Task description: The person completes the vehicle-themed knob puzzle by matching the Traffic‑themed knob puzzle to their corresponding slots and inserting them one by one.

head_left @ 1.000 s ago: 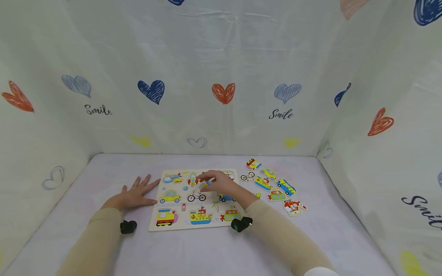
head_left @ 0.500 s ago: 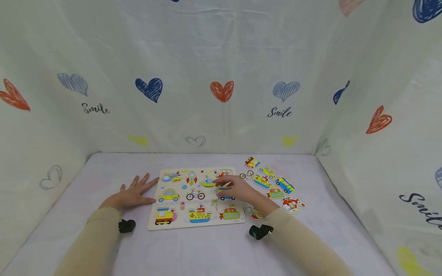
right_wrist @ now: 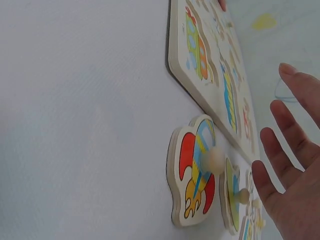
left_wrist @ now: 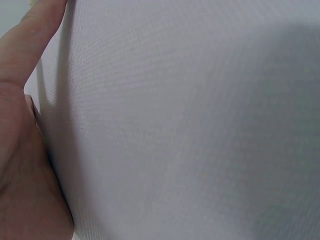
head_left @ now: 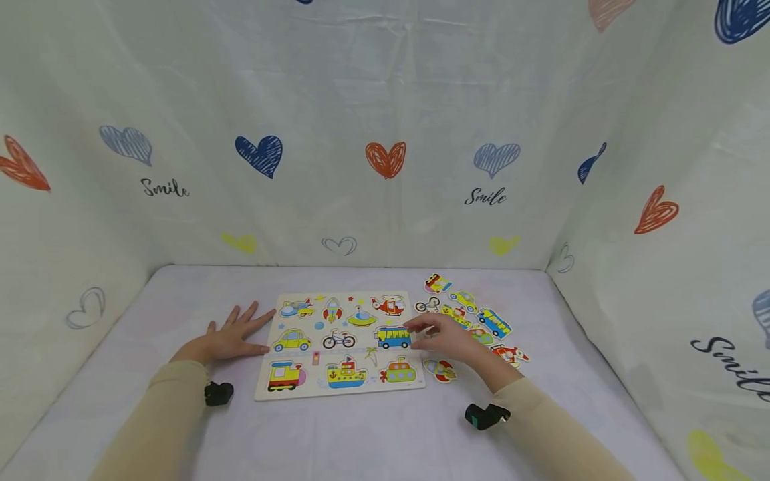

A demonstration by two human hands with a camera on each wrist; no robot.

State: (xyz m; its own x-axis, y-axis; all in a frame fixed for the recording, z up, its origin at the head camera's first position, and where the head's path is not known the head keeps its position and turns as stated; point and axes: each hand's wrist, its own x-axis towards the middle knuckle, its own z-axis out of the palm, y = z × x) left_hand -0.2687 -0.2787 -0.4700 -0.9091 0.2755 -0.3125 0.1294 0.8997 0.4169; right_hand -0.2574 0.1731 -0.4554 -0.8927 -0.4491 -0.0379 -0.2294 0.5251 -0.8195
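Note:
A wooden peg puzzle board [head_left: 369, 394] lies on the table, printed with vehicles such as a car, a bicycle and a train. My left hand [head_left: 231, 337] rests flat at its left edge, fingers spread, with fingertip and thumb tip right at the rim. Over the board's right edge, beside the printed bus [head_left: 393, 337], hovers my right hand [head_left: 445, 335]. Its fingers are loosely bent and apart, with nothing between them in the right wrist view. Below that hand lies a rocket piece [right_wrist: 195, 170] with a round wooden knob [right_wrist: 214, 160].
Several loose knobbed pieces lie right of the board, among them a bus [head_left: 494, 323], a car [head_left: 463, 300], a bicycle [head_left: 428, 304], a train [head_left: 437, 283] and a helicopter [head_left: 511, 354]. My right hand partly covers some. A heart-printed curtain [head_left: 331, 200] surrounds the table.
My right hand has moved right from over the rocket and flying saucer pictures to the board's right edge, uncovering the top row and the bus. The left hand stays in place.

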